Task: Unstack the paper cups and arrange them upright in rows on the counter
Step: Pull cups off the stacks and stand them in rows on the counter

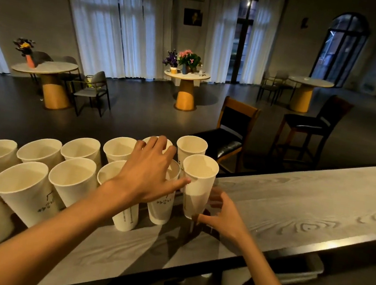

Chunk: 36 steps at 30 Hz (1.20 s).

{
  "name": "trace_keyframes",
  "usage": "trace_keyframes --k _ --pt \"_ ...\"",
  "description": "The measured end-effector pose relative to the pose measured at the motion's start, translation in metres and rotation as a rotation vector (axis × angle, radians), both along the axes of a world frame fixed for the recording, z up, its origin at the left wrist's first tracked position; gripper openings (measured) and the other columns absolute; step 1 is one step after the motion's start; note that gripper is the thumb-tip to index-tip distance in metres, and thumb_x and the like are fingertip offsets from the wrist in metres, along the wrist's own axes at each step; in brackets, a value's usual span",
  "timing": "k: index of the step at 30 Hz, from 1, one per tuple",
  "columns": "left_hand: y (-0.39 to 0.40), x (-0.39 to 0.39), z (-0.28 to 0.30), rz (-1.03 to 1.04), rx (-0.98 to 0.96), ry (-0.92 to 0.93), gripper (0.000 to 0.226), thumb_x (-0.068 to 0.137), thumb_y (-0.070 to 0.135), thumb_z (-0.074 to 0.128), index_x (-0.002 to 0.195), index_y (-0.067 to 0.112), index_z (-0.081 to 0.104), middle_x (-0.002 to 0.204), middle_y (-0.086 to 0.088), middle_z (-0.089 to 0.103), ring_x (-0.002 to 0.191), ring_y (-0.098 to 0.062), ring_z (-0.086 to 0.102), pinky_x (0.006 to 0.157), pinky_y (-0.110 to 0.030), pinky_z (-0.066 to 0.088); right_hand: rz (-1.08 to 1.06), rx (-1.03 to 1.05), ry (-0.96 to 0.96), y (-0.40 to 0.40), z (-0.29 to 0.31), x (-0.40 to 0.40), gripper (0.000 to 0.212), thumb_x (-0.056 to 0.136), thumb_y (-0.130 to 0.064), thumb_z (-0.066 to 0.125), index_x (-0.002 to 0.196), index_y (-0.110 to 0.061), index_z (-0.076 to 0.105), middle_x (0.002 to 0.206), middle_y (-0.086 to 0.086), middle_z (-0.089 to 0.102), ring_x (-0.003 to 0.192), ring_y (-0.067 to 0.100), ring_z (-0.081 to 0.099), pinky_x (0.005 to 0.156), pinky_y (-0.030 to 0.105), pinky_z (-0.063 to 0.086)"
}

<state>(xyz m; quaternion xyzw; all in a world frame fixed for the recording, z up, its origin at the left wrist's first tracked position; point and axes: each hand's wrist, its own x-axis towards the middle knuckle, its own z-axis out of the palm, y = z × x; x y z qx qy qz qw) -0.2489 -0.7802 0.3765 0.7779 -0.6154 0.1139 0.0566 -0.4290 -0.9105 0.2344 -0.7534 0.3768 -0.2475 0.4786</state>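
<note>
Packed with upright cups [71,178] from the left edge to mid-counter [319,206], rims nearly touching, no gap wide enough for a hand. Open grey surface to the right. Bar chairs [232,129] beyond the far edge.

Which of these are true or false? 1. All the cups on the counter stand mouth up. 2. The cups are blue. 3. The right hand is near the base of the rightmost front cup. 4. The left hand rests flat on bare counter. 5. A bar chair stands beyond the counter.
1. True: every cup in the rows on the counter that shows its mouth is upright.
2. False: they are white.
3. True: the right hand curls by the base of the rightmost front cup.
4. False: the left hand is spread over cup rims.
5. True: the bar chair stands just behind.
</note>
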Motion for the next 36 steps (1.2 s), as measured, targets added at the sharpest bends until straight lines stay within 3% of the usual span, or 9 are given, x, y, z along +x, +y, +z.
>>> trace_keyframes --k 8,13,18,21,25,29,33,34,36 --pt "0.012 -0.052 -0.016 -0.453 -0.177 0.009 0.048 0.094 0.053 0.052 0.119 0.014 0.061 0.115 -0.01 0.058 0.107 -0.029 0.055 0.089 -0.043 0.046 -0.063 -0.038 -0.031 0.024 0.008 -0.047 0.078 0.078 -0.012 0.083 0.144 -0.013 0.041 0.124 0.004 0.051 0.117 0.021 0.055 0.097 0.038 0.051" --pt "0.031 -0.09 -0.06 -0.666 -0.067 0.252 0.04 0.094 0.05 0.06 0.116 0.016 0.063 0.116 -0.005 0.057 0.097 -0.021 0.06 0.078 -0.041 0.056 -0.237 -0.053 -0.128 0.072 -0.004 -0.092 0.054 0.082 -0.014 0.08 0.13 -0.014 0.054 0.114 0.001 0.063 0.101 0.013 0.064 0.088 0.027 0.055" --pt "0.056 -0.13 -0.126 -0.589 0.468 0.356 0.097 0.072 0.077 0.069 0.151 0.034 0.033 0.138 -0.002 0.042 0.126 -0.026 0.05 0.104 -0.045 0.049 -0.492 0.021 -0.217 0.137 -0.035 -0.122 0.039 0.089 -0.008 0.071 0.126 -0.01 0.058 0.114 0.009 0.066 0.099 0.015 0.067 0.085 0.024 0.055" --pt "0.068 -0.14 -0.16 -0.572 0.548 0.245 0.117 0.06 0.067 0.085 0.155 0.032 0.026 0.145 -0.007 0.036 0.134 -0.031 0.041 0.11 -0.048 0.044 -0.603 0.042 -0.193 0.179 -0.052 -0.139 0.034 0.092 -0.01 0.068 0.125 -0.015 0.059 0.114 0.005 0.067 0.105 0.017 0.066 0.083 0.02 0.053" --pt "0.084 -0.142 -0.181 -0.539 0.334 0.254 0.103 0.062 0.046 0.09 0.149 0.031 0.036 0.14 -0.009 0.041 0.132 -0.035 0.043 0.1 -0.047 0.05 -0.704 0.111 -0.138 0.244 -0.071 -0.148 0.04 0.091 -0.013 0.069 0.13 -0.015 0.058 0.118 0.003 0.065 0.103 0.01 0.064 0.081 0.017 0.052" --pt "0.118 -0.13 -0.184 -0.514 0.249 0.343 0.099 0.056 0.048 0.091 0.14 0.029 0.042 0.132 -0.009 0.046 0.124 -0.034 0.05 0.092 -0.049 0.053 -0.737 0.2 -0.109 0.299 -0.085 -0.139 0.056 0.082 -0.009 0.078 0.133 -0.016 0.056 0.124 0.004 0.063 0.112 0.019 0.063 0.086 0.023 0.053" --pt "0.155 -0.098 -0.173 -0.425 0.172 0.62 0.099 0.048 0.05 0.093 0.133 0.029 0.047 0.126 -0.005 0.053 0.119 -0.028 0.054 0.095 -0.046 0.053 -0.589 0.267 0.06 0.333 -0.094 -0.131 0.097 0.064 -0.02 0.093 0.145 -0.036 0.042 0.138 -0.01 0.047 0.124 0.014 0.048 0.061 0.015 0.051" --pt "0.164 -0.089 -0.166 -0.398 0.142 0.696 0.101 0.046 0.05 0.095 0.133 0.03 0.048 0.127 -0.003 0.054 0.119 -0.024 0.053 0.097 -0.044 0.051 -0.539 0.253 0.14 0.339 -0.094 -0.131 0.106 0.06 -0.025 0.095 0.148 -0.038 0.037 0.14 -0.013 0.042 0.126 0.013 0.045 0.063 0.015 0.053" --pt "0.184 -0.066 -0.144 -0.358 0.079 0.823 0.1 0.045 0.048 0.097 0.131 0.031 0.05 0.124 0.005 0.056 0.115 -0.017 0.053 0.091 -0.034 0.049 -0.418 0.15 0.34 0.346 -0.089 -0.122 0.116 0.055 -0.037 0.096 0.15 -0.037 0.03 0.143 -0.013 0.042 0.13 0.013 0.045 0.088 0.023 0.054"
